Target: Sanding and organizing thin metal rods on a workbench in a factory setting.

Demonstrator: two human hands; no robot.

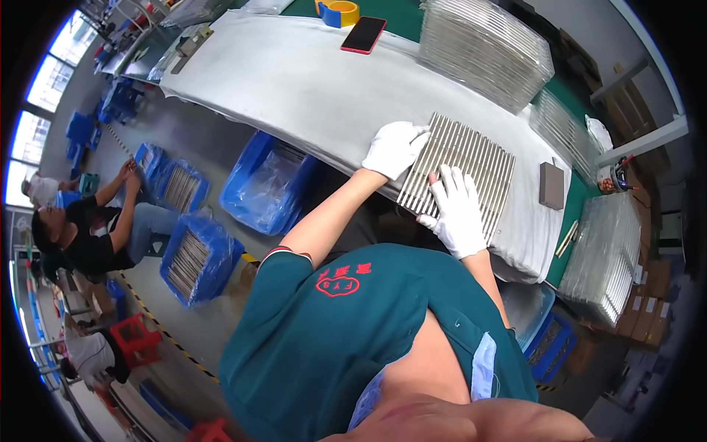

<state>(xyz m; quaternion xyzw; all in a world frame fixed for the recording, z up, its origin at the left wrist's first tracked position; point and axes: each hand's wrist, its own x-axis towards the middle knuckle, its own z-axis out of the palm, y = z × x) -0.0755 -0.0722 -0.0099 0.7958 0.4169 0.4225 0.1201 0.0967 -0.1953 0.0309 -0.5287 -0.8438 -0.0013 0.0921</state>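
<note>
A row of slim silvery metal rods (482, 158) lies side by side on the white-covered table, reaching its front edge. My left hand (395, 149), in a white glove, rests at the left end of the row with its fingertips on the outermost rods. My right hand (458, 210), gloved too, lies flat across the front part of the rods with fingers spread. Neither hand is lifting a rod. Beside the row on the right stands a small grey block (551, 186).
Stacks of clear plastic trays (486, 51) stand at the back right, with more trays (600, 258) at the right. A phone (364, 35) and yellow tape (339, 12) lie at the back. Blue bins (269, 184) sit below on the left, near a seated person (96, 228).
</note>
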